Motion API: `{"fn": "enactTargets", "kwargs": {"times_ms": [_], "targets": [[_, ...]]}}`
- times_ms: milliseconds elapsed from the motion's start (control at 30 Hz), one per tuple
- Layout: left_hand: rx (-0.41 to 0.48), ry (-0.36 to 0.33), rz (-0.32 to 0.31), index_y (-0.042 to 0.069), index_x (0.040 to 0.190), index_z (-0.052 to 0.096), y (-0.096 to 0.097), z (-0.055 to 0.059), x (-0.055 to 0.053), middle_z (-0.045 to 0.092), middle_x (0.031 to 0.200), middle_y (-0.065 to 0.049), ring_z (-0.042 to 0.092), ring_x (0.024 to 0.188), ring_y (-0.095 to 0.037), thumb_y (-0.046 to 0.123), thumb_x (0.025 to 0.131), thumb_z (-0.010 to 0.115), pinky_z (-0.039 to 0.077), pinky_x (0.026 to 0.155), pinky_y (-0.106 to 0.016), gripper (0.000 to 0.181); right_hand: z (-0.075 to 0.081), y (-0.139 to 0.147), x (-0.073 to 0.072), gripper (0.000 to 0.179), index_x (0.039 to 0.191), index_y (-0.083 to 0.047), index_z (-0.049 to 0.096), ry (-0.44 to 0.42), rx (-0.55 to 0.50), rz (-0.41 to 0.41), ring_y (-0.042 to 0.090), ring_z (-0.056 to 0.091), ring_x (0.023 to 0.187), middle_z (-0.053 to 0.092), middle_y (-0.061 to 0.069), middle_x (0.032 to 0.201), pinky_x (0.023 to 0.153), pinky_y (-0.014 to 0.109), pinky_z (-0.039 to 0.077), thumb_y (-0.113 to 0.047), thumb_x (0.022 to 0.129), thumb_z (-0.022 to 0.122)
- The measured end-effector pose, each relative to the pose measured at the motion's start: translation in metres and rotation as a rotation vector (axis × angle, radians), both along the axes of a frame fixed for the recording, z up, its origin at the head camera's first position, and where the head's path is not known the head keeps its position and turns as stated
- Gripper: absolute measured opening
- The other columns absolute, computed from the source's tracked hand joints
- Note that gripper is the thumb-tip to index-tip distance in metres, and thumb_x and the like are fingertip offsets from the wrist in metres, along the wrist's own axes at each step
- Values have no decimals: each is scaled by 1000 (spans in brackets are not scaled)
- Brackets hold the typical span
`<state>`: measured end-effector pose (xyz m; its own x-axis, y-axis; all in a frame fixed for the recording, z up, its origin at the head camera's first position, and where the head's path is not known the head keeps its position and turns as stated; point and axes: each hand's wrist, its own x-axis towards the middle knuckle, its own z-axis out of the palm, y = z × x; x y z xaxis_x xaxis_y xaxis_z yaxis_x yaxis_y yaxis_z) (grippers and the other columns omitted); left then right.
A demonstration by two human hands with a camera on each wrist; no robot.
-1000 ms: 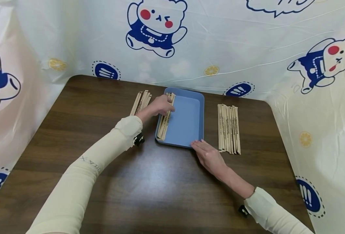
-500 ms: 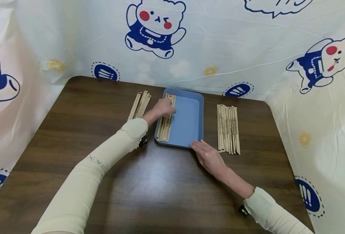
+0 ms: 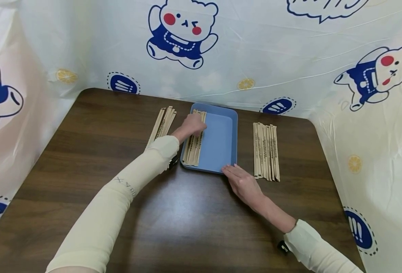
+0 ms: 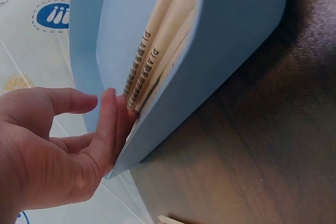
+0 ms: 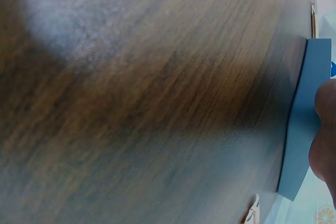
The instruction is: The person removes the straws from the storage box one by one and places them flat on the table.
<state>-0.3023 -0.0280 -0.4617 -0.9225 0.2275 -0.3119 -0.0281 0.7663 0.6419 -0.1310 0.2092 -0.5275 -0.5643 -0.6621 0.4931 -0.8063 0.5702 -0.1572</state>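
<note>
A blue rectangular tray (image 3: 218, 142) lies on the table with a row of slim, paper-wrapped sticks (image 3: 191, 153) along its left side. Over that row is my left hand (image 3: 194, 124). In the left wrist view, the fingers of the left hand (image 4: 58, 148) reach down against the printed wrappers (image 4: 149, 59) just inside the tray wall, and the thumb stands apart from them. My right hand (image 3: 243, 184) rests its extended fingers on the tray's near right corner. Only part of the right hand (image 5: 326, 135) shows in the right wrist view, against the tray's outer wall (image 5: 302, 124).
Left of the tray lies another bundle of wrapped sticks (image 3: 163, 123), partly covered by the left sleeve. A third bundle (image 3: 266, 151) lies right of the tray. A printed curtain (image 3: 221, 49) hangs behind the dark wooden table (image 3: 173, 227).
My left hand has shifted slightly right, and the sticks in the tray now spread into a wider, flatter row. The right hand stays at the tray corner.
</note>
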Motion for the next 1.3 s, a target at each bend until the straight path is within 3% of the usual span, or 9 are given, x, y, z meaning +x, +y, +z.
{"fn": "enactTargets", "kwargs": {"times_ms": [333,533,700,800,1033,1300], "targets": [[-200,18,-44,9,66,55,8,-8,-11,43,50,-3,33,39,-13,1,97,49,25,38,-27,33,2,0,1,37,119,6,69,-9,-7,5,29,66,111,69,18,118,103,44,48,11,82,73],[-268,33,-44,11,67,46,12,-10,-9,37,55,-2,33,43,-14,12,99,57,25,40,-27,34,2,0,1,35,119,6,69,-24,4,-4,29,65,113,69,18,119,105,43,46,10,85,71],[-273,51,-36,13,64,39,14,-10,-7,31,54,0,29,43,-13,18,99,61,25,41,-27,41,0,1,0,38,119,6,70,-4,-4,2,28,66,111,69,18,118,103,44,48,12,81,73],[-276,49,-30,12,66,43,15,-11,-7,34,57,-2,31,44,-14,15,99,59,27,42,-28,37,-1,1,0,38,118,6,70,2,-7,6,28,66,110,69,18,117,102,44,48,12,81,73],[-281,65,-36,6,92,59,19,-17,-11,49,81,-9,40,54,-19,4,97,50,31,47,-32,10,0,1,0,38,119,6,69,-1,2,7,28,65,111,69,17,118,103,44,47,11,81,73],[-297,49,-43,8,87,56,22,-16,-10,46,75,-8,35,52,-18,3,97,50,29,46,-31,13,0,2,0,38,119,6,69,-2,0,7,29,66,111,69,18,118,103,44,48,11,81,73]]}}
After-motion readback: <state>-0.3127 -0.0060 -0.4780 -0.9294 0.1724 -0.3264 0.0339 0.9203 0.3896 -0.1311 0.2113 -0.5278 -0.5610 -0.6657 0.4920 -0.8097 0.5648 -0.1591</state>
